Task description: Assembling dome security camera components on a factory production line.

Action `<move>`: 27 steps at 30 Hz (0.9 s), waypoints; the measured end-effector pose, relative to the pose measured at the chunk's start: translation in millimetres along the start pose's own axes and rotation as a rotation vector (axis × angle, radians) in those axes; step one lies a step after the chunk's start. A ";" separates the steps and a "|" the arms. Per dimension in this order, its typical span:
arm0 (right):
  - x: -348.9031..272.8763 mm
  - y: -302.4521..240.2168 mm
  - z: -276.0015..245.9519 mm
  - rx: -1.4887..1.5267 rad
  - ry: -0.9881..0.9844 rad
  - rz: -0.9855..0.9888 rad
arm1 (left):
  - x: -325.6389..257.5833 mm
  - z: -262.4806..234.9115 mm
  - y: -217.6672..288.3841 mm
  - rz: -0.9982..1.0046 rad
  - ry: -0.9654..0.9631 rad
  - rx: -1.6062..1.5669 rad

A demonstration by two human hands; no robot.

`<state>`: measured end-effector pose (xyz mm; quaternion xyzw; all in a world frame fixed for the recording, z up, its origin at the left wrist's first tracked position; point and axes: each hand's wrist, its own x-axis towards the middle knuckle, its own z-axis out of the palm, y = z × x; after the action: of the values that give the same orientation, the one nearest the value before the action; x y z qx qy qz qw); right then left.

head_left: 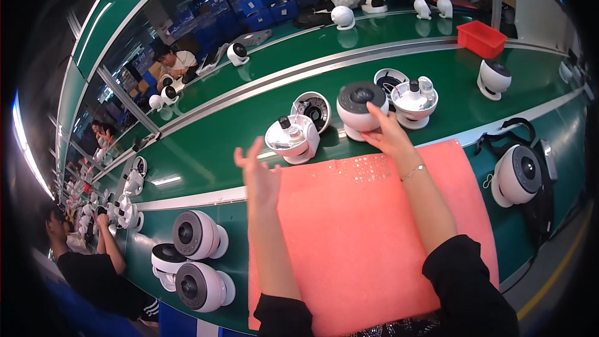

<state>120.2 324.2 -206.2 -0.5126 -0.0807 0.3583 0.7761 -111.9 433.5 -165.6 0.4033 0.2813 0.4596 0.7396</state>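
Observation:
My right hand [387, 134] is closed round the side of a round white camera [360, 111] with a dark grey top. The camera is upright on its base at the far side of the pink mat [368, 243]. My left hand [261, 175] is raised over the mat's left edge, fingers apart and holding nothing. Beyond its fingertips stands an opened camera housing [293, 139], its inner parts showing and its dark-lined shell [314, 111] leaning behind. Another opened housing [415, 105] stands right of the held camera.
Several small screws [371, 168] lie in rows on the mat. Finished-looking cameras [199, 234] cluster at left; another camera [516, 176] stands at right beside a black strap [508, 134]. A red bin [482, 39] sits farther back. A co-worker [93, 262] works at left.

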 end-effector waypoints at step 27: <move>-16.4 -61.3 11.5 0.265 0.099 -0.639 | -42.6 -126.4 8.4 -0.077 0.142 -0.133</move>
<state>131.5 308.9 -144.6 -0.3732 -0.1520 0.0794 0.9117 -233.0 439.8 -221.8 0.3086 0.3171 0.4761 0.7600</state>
